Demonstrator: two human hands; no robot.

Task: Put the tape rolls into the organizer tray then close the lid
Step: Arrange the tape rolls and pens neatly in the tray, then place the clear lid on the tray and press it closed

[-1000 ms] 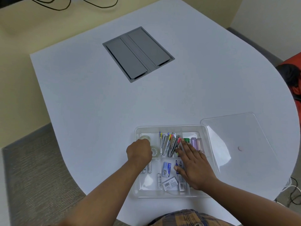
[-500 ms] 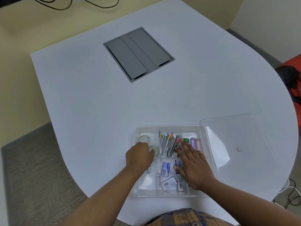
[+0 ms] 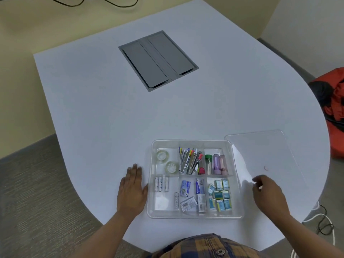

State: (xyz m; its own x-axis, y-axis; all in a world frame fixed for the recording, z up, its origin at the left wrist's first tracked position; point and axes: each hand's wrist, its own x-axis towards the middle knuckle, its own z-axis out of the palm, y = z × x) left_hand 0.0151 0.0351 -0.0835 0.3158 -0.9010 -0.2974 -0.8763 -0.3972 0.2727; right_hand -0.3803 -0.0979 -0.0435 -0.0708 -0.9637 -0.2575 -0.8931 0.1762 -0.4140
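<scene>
Clear tape rolls [image 3: 167, 161] lie in the far-left compartment of the organizer tray [image 3: 193, 216], lid [image 3: 264, 151] off.

The left hand [image 3: 131, 190] rests flat, fingers spread, just beside the tray; the right hand [image 3: 268, 192] hovers loosely curled, holding nothing, over the lid's near edge.

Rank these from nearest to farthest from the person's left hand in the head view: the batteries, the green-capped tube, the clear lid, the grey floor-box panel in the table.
From the left hand, flat on the table left of the tray:
1. Batteries, front-left compartment, just right of the hand.
2. Green-capped tube, back-right compartment.
3. Clear lid, on the table right of the tray.
4. Grey panel, far across the table.
</scene>
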